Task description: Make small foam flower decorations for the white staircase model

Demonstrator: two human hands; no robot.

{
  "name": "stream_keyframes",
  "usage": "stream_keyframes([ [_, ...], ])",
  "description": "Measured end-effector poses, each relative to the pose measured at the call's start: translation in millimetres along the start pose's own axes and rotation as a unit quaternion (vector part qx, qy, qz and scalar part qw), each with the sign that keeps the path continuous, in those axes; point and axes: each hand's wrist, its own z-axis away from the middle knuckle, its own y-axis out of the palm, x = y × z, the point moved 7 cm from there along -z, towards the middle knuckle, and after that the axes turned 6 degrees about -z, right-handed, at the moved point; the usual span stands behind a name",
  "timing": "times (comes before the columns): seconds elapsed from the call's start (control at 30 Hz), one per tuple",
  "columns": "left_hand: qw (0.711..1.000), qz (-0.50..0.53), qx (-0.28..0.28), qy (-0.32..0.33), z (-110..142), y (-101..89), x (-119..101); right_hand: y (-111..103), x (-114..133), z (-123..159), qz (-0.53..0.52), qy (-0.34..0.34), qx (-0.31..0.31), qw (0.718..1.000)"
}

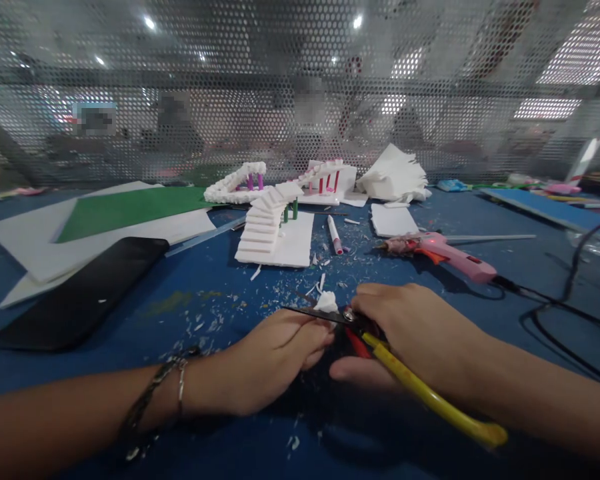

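My right hand (405, 327) is closed around scissors (395, 363) with a yellow handle and some red near the pivot. Their dark blades point left, parted, over the fingers of my left hand (275, 357). A small crumpled white piece (326, 301) shows at the blades, pinched in my left fingertips, which are partly hidden. Just beyond both hands stands a small white foam staircase (263, 230) with green posts on a white base.
A pink glue gun (450, 253) with a black cord lies right. A black phone (85, 293) lies left, near white and green sheets (135, 210). A marker (335, 235), white scraps and two other white models (235, 183) lie behind, before a perforated metal screen (260, 120).
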Motion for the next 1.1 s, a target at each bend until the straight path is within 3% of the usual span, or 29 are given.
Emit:
stream_keyframes([
  [0.1, 0.998, 0.049, -0.012, -0.032, -2, -0.7, 3, 1, -1, -2, 0.006, 0.004, -0.009, 1.000],
  [0.27, 0.998, 0.047, -0.012, -0.043, -4, -4.0, 1, 2, -5, -4, 0.022, -0.001, -0.008, 1.000],
  [0.43, 0.999, 0.035, -0.022, -0.023, -4, -5.9, 0, 6, -7, -7, 0.046, 0.004, 0.015, 0.999],
  [0.53, 1.000, -0.029, -0.001, -0.009, -2, -6.3, -6, 4, -8, -6, 0.051, -0.003, 0.000, 0.999],
  [0.6, 0.991, -0.125, 0.037, 0.026, 0, -6.8, -13, -2, -11, -4, 0.052, -0.009, -0.022, 0.998],
  [0.67, 0.965, -0.250, 0.067, 0.046, 1, -12.1, -17, -12, -18, -3, 0.056, -0.008, -0.060, 0.997],
  [0.7, 0.937, -0.345, 0.039, 0.045, 1, -21.9, -17, -19, -23, -2, 0.063, -0.006, -0.081, 0.995],
  [0.77, 0.853, -0.522, -0.015, 0.025, 1, -43.8, -15, -30, -30, 0, 0.089, -0.003, -0.119, 0.989],
  [0.83, 0.789, -0.612, -0.046, -0.024, 2, -65.7, -8, -34, -33, 1, 0.113, -0.003, -0.130, 0.985],
  [0.93, 0.760, -0.642, -0.067, -0.079, 8, -88.9, 5, -26, -33, 2, 0.097, 0.004, -0.096, 0.991],
  [1.1, 0.757, -0.651, -0.043, -0.032, 11, -83.2, 7, -4, -28, 4, 0.077, 0.028, -0.033, 0.996],
])
